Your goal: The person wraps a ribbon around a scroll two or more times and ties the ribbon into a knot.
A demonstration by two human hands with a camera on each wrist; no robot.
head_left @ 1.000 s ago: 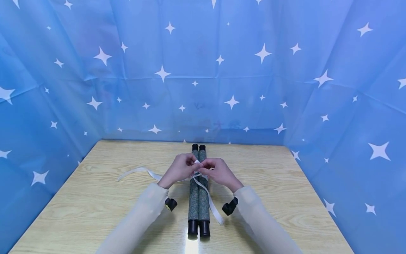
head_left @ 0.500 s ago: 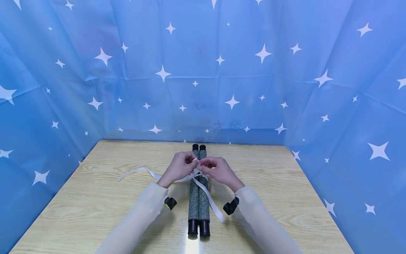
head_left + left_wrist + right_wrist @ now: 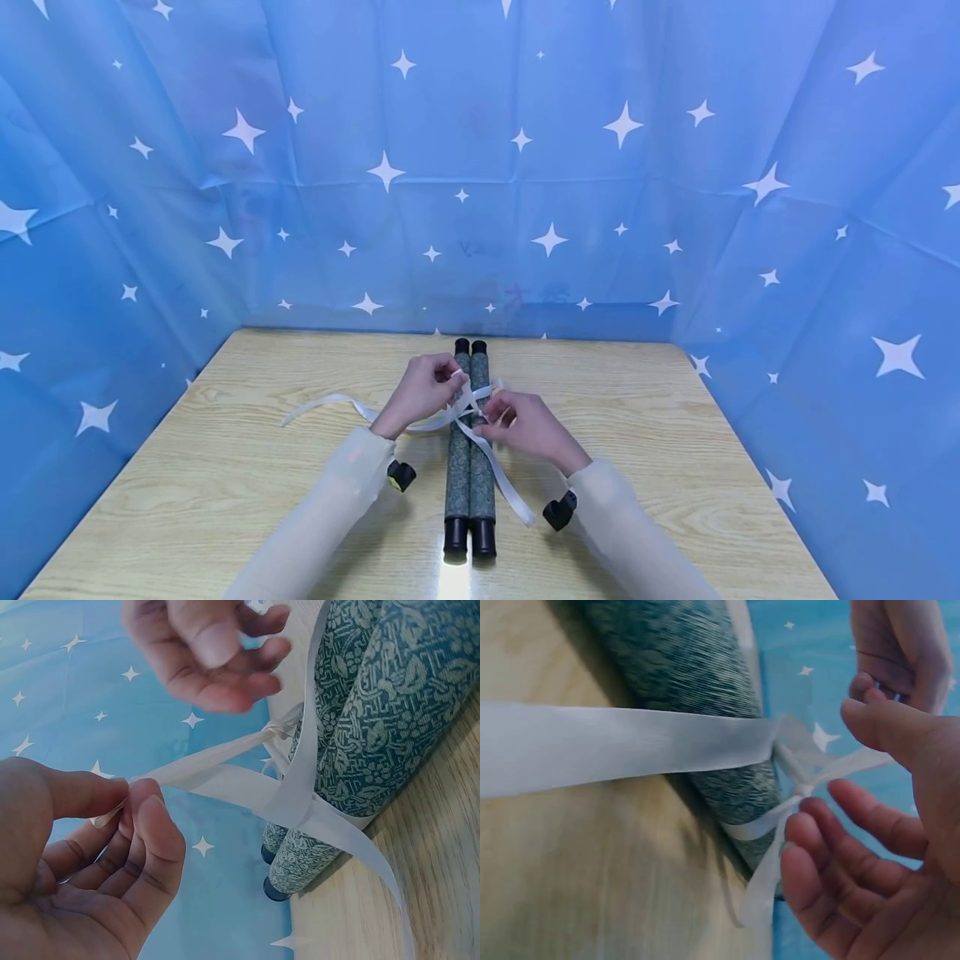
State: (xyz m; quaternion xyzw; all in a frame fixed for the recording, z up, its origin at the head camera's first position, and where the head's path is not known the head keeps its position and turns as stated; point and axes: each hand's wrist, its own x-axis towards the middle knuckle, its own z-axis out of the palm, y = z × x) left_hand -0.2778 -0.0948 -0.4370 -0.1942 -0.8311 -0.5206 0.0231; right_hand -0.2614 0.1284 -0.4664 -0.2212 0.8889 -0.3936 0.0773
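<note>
Two green patterned scroll rolls (image 3: pixel 458 483) with black end knobs lie side by side on the table, pointing away from me. A white ribbon (image 3: pixel 225 784) goes round them and is knotted (image 3: pixel 277 729) on top. My left hand (image 3: pixel 426 387) pinches a length of this ribbon between thumb and forefinger, drawn up and to the left of the knot. Just right of the knot is my right hand (image 3: pixel 528 425), its fingers loosely bent and apart; in the right wrist view the fingers (image 3: pixel 870 825) hold nothing.
One ribbon tail (image 3: pixel 322 402) trails left over the wooden table (image 3: pixel 225 483); another (image 3: pixel 516 502) drapes across the rolls towards the near right. A blue star-printed curtain (image 3: pixel 465 167) stands behind and at both sides. Small black cameras (image 3: pixel 558 510) hang at the wrists.
My right hand has parted from the left, moving right and towards me, and its fingers have loosened. The left hand stays nearly in place with the ribbon, now showing a stretched length.
</note>
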